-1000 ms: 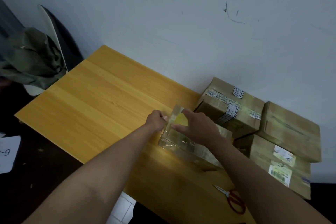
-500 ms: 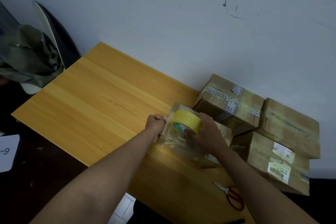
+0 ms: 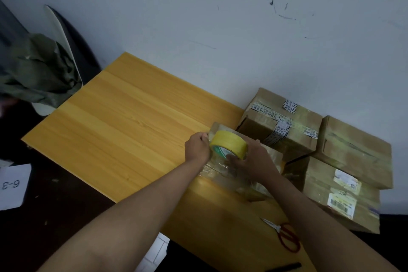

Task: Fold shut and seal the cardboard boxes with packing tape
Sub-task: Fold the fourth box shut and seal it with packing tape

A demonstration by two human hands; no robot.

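Tape roll (image 3: 228, 143) in right grip (image 3: 251, 161); left grip (image 3: 197, 147) curled on box (image 3: 262, 180).

One head-worn view looks forward and down, close over the wooden table (image 3: 123, 121) against a wall (image 3: 220, 17).

box (image 3: 260, 185) top largely hidden under both hands, label (image 3: 341, 203) print too small to read, black pen (image 3: 284, 267) cut off by bottom edge
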